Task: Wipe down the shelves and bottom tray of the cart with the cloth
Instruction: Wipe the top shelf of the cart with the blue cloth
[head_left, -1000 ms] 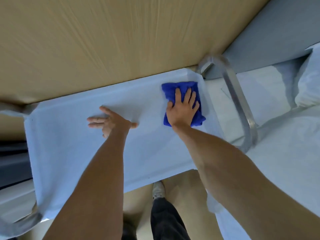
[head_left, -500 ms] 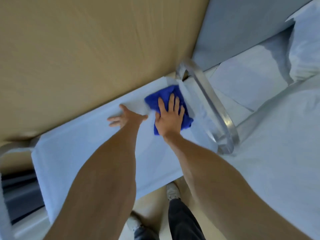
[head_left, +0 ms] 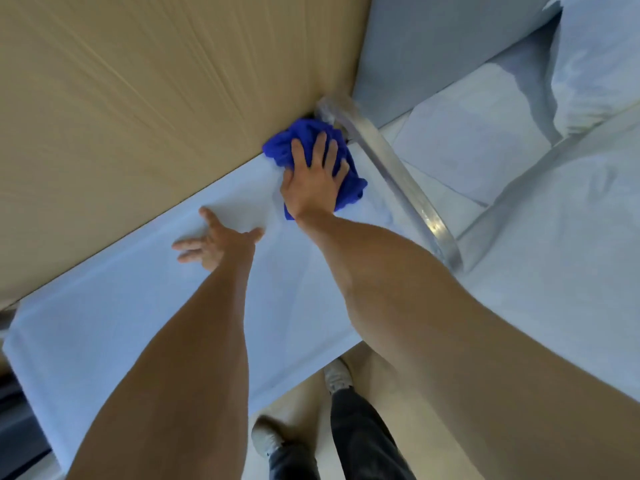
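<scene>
Across the frame's middle lies the pale cart shelf (head_left: 104,341); left hand (head_left: 214,242) rests flat, fingers spread, at nine o'clock of the right hand (head_left: 313,176), which presses straight fingers on the blue cloth (head_left: 294,142) in the shelf's one o'clock corner, beside the metal handle (head_left: 398,183).

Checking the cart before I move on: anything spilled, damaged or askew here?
Nothing stands out. The right hand presses the bunched blue cloth into the shelf corner by the metal handle; the left hand rests flat.

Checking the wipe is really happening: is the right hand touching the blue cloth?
Touching. The head view shows the right hand spread flat on the blue cloth, pressing it onto the shelf.
</scene>
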Demonstrator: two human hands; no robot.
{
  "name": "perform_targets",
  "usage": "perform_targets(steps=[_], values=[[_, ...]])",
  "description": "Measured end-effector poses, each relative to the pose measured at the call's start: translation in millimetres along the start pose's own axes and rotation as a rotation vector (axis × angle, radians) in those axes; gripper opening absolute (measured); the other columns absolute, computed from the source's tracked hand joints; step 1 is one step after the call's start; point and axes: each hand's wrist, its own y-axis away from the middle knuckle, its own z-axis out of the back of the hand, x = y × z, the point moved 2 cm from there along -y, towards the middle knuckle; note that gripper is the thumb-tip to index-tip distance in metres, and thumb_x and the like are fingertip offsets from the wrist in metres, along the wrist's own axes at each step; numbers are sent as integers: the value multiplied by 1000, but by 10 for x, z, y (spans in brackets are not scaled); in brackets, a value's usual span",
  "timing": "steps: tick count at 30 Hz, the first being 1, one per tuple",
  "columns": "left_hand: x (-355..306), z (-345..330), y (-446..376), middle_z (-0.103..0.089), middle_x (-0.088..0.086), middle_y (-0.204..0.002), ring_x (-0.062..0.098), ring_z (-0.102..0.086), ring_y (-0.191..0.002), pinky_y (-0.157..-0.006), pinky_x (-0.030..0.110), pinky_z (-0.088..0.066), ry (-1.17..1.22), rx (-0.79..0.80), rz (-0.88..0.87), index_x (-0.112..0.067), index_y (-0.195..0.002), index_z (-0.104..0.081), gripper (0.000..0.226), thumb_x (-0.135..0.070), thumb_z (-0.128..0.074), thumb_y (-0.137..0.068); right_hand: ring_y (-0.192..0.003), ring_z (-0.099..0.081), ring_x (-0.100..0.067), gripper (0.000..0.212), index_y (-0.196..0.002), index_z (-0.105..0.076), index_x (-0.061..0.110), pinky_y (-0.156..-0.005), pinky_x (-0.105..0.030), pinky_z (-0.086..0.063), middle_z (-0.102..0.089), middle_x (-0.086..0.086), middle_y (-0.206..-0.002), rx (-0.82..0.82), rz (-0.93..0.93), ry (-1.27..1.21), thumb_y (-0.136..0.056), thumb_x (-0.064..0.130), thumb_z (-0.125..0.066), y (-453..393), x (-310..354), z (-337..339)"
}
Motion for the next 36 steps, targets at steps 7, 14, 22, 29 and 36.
perform_targets(steps=[7,14,22,29,36], values=[[-11,45,76,18,37,-154,55,6,-144,-108,65,-27,-41,12,-18,-39,-154,4,116,-58,-77,-74,-145,-30,-36,53,-146,-45,34,-112,-56,-26,-33,-15,-159,-99,-230,-11,-95,45,-35,853,-529,87],[-8,93,123,14,37,-155,54,1,-145,-109,71,-16,-126,17,34,-42,-153,8,121,-64,-77,-70,-144,-33,-33,53,-150,-39,32,-111,-52,-34,-33,-14,-158,-88,-321,89,-98,43,-37,2334,-1414,196],[923,263,124,3,19,-162,36,-9,-149,-112,49,-32,-40,-39,-271,-30,-155,-23,90,-47,-73,-83,-147,-24,-40,56,-153,-34,23,-113,-59,-26,-24,-20,-160,-17,-138,176,-101,42,-29,2240,-1404,158],[1811,612,-246,20,23,-159,42,13,-148,-107,67,-26,31,-13,78,-36,-154,4,138,-53,-91,-55,-146,-25,-43,56,-150,-40,21,-110,-63,-28,-26,-23,-159,-7,70,107,-99,42,-29,1160,-493,-3],[1824,545,-424,25,19,-158,43,15,-147,-107,63,-33,104,-28,86,-38,-153,1,136,-47,-93,-55,-148,-18,-43,55,-153,-33,20,-116,-58,-17,-16,-23,-162,-25,80,97,-102,39,-30,285,623,-375]])
